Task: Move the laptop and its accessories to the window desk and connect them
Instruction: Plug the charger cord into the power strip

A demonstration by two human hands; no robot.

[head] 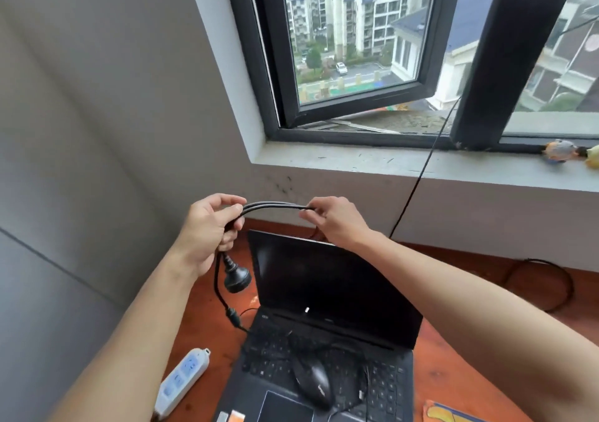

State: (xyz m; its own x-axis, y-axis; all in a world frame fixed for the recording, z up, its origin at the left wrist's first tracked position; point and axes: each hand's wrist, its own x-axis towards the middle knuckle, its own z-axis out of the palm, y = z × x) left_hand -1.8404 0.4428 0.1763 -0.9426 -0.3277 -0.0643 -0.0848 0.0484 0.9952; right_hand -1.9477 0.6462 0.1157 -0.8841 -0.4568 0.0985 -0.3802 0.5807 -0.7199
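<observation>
We hold 2 strands of black power cable point(275, 207) over the open black laptop point(330, 292) on the reddish wooden desk point(447, 379), left hand point(207, 227) curled round them, right hand point(334, 224) pinching, leaving its round black plug point(238, 279) free for the white power strip point(183, 379).

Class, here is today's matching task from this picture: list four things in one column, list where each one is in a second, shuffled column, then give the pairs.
Column one:
1 mouse
2 power strip
3 plug
4 folded cable

Column two:
A held between the left hand and the right hand
B lying on the keyboard of the laptop
C hanging below the left hand
D on the desk, left of the laptop

Pairs: 1-B, 2-D, 3-C, 4-A
</observation>
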